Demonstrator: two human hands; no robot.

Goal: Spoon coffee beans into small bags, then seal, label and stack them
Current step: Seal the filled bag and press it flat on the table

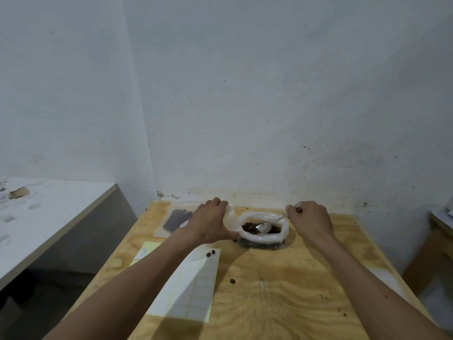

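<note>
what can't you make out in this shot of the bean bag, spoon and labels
Head view only:
- Small clear bag in the left hand: mostly hidden by that hand; open or sealed is unclear.
- Metal spoon handle: covered by the right hand and its fingers.
- White label sheet: partly behind the left forearm; print too small.
- Flat clear packet of dark beans on the wooden table: blurred.

Spoon handle (297,205) end hidden in right-hand fingers (293,212); label sheet (196,285) print illegible.

Plywood table (282,298): bean bag (262,238), label sheet (193,290), filled pouch (175,220), stray beans (210,253).
</note>
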